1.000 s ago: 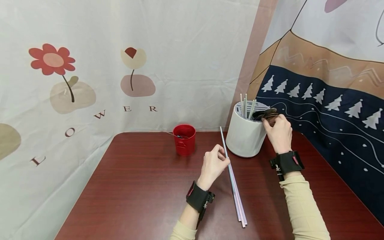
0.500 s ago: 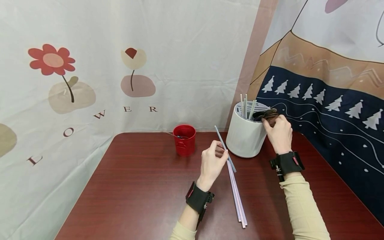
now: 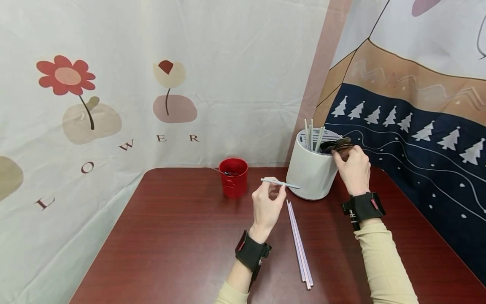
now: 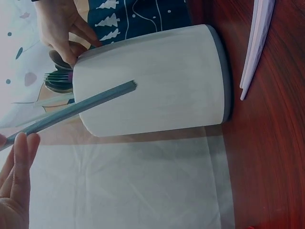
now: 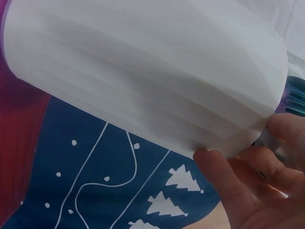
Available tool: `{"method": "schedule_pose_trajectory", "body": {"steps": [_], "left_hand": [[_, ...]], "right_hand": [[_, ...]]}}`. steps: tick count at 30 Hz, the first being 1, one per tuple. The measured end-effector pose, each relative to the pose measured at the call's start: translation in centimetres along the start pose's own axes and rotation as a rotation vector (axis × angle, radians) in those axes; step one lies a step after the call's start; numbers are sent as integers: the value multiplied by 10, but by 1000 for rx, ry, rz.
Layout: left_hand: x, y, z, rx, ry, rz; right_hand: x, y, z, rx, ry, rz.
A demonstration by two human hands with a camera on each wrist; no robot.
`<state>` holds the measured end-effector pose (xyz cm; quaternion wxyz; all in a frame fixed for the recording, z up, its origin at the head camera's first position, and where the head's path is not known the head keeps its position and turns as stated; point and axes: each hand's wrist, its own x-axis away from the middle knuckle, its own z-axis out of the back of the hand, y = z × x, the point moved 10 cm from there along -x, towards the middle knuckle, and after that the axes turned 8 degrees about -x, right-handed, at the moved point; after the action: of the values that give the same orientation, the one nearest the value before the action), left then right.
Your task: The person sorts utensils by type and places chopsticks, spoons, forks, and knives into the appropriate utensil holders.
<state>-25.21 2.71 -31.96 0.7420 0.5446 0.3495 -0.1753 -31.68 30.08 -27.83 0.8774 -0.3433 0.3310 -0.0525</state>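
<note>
My left hand point(image 3: 266, 207) pinches a grey-blue chopstick point(image 3: 291, 185) between thumb and fingertips, lifted over the table. In the head view the stick lies nearly level, and its far end overlaps the foot of a white utensil holder point(image 3: 311, 177). The left wrist view has the chopstick point(image 4: 95, 101) slanting in front of the holder's wall point(image 4: 167, 90). My right hand point(image 3: 355, 169) grips the holder's rim on the right, beside dark spoons point(image 3: 331, 146) and a fork point(image 4: 59, 77). Pale chopsticks point(image 3: 319, 139) stand upright inside. Several lilac chopsticks point(image 3: 298, 249) lie on the table below my left hand.
A small red bucket point(image 3: 233, 188) with thin metal pieces in it stands left of the holder, near the back edge of the dark red table point(image 3: 171, 236). Behind hang a flower-print cloth point(image 3: 243, 76) and a navy cloth with white trees point(image 3: 417, 160).
My left hand has raised the grey-blue chopstick off the lilac ones and turned it from steeply slanted to nearly level. The right hand keeps its place at the rim.
</note>
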Motion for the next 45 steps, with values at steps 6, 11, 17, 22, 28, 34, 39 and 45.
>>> {"method": "schedule_pose_trajectory", "body": {"steps": [6,11,17,22,28,34,39,45], "left_hand": [[0,9,6,21,68,-79],[-1,16,7,32,77,-103],[-1,27,11,66,112,-154],[-8,37,11,58,135,-194],[-34,52,-3,-1,104,-251],[-60,54,-24,-152,29,-253],[-80,55,-40,-283,-23,-237],[-99,61,-61,-457,-76,-231]], "right_hand": [[0,0,0,0,-3,-7],[-1,-2,1,1,6,2],[-1,-4,0,4,3,6],[-1,-3,0,6,3,1],[-2,0,-1,16,4,4],[-1,-1,-2,25,2,8],[0,-2,-1,26,9,11],[-1,-2,0,29,9,7]]}}
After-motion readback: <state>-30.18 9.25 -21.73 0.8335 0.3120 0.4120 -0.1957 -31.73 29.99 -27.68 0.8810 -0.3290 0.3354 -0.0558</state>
